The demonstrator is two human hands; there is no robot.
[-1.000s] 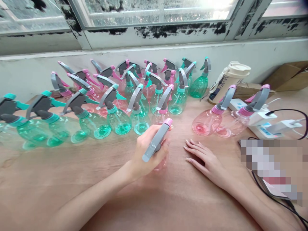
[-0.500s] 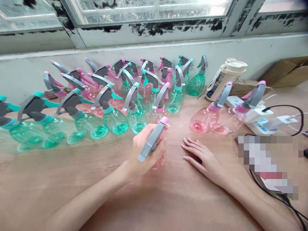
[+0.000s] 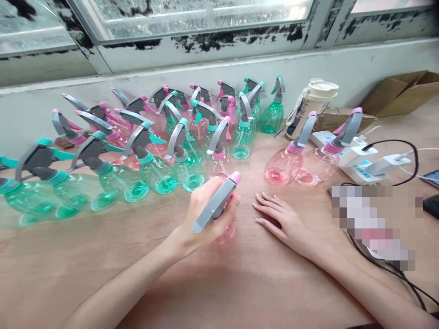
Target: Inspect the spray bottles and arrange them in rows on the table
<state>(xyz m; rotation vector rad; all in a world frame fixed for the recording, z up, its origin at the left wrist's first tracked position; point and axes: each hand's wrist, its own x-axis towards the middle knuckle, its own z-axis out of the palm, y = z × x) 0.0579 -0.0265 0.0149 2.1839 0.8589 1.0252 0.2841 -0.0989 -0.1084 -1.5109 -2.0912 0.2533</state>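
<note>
Little has changed over the last second; the view has swung slightly right, yet the left hand [image 3: 202, 197] is still wrapped round the pink bottle [image 3: 217, 204] below its head, and the right hand [image 3: 290, 223] still lies open, palm down, on the table [image 3: 274, 283]; so the handling seems no further along. The pink bottle is mid-scene, on the near side of the crowd; whether its base touches the wood I can't tell. A second one [image 3: 219, 165] stands just beyond; the green row [image 3: 165, 177] edges the left; the pink pair [image 3: 283, 169] and the power strip [image 3: 365, 172] limit the right; the open room is near, between the forearms.
</note>
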